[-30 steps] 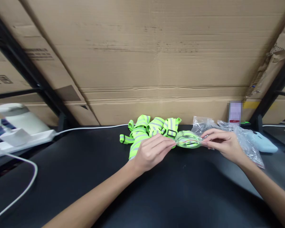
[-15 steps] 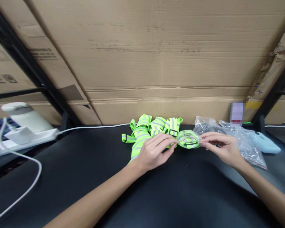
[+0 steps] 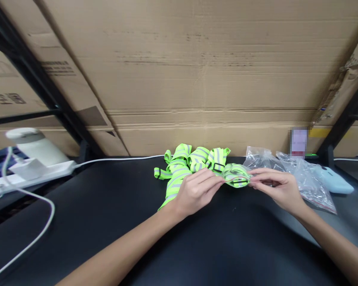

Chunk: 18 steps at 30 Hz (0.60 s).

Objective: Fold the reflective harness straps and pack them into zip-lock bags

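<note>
Both hands pinch the mouth of a clear zip bag [image 3: 233,169], one at each end of its red-lined edge. Inside the bag lies a coiled neon-green reflective strap [image 3: 238,182] with a black buckle. My left hand [image 3: 197,190] is closed on the bag's left corner, its fingers pressed together. On the right corner, my right hand [image 3: 277,186] grips with thumb and fingertips. Just behind my left hand is a pile of neon-green reflective straps [image 3: 179,167] with grey stripes and black buckles, partly hidden by that hand.
Empty clear zip bags [image 3: 304,182] lie right of my right hand, beside a light-blue object [image 3: 335,180]. A white power strip [image 3: 52,172], a white bottle [image 3: 38,147] and a looping cable [image 3: 44,230] are at left. Cardboard [image 3: 197,79] walls the back of the black table [image 3: 92,198].
My left hand's fingertips have shifted slightly right along the bag's edge, and the mouth's line has bent a little. Both hands keep hold. The whole view has drifted slightly.
</note>
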### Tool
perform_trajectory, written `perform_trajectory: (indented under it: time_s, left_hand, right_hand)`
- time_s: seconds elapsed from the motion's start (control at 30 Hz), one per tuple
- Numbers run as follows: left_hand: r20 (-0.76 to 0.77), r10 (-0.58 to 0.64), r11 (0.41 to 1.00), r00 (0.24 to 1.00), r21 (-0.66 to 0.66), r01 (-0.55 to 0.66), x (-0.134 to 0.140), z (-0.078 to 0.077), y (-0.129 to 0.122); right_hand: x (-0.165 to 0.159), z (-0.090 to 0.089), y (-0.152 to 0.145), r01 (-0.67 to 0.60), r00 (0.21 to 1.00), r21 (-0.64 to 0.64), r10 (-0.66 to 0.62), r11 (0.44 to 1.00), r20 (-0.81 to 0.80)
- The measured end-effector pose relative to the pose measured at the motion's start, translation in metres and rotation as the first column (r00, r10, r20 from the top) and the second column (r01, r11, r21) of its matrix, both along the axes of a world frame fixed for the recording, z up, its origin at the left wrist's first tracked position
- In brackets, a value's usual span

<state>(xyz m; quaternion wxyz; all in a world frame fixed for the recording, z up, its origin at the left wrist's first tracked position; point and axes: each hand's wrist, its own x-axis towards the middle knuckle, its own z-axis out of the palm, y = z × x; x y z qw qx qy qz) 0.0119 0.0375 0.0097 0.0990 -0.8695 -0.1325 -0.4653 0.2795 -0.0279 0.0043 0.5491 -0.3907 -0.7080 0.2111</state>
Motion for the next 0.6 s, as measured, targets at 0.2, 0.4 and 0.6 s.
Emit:
perform_trajectory:
  time_s: [0.2, 0.4, 0.6]
  left_hand:
    - [-0.055, 0.036, 0.999, 0.998, 0.031, -0.034, -0.0023, 0.0037, 0.0005]
    - [-0.054, 0.021, 0.999, 0.998, 0.029, -0.019, -0.0006, -0.0002, -0.0025]
    - [-0.086, 0.015, 0.999, 0.996, 0.052, -0.011, -0.0024, -0.0025, 0.0001]
  right_hand:
    - [0.0043, 0.0041, 0.0004, 0.031, 0.986, 0.118, -0.050, 0.993, 0.161]
    - [0.0010, 0.0047, -0.0011, 0.049, 0.971, 0.178, -0.089, 0.983, 0.224]
    - [-0.0019, 0.0028, -0.0008, 0.035, 0.971, 0.208, -0.082, 0.977, 0.224]
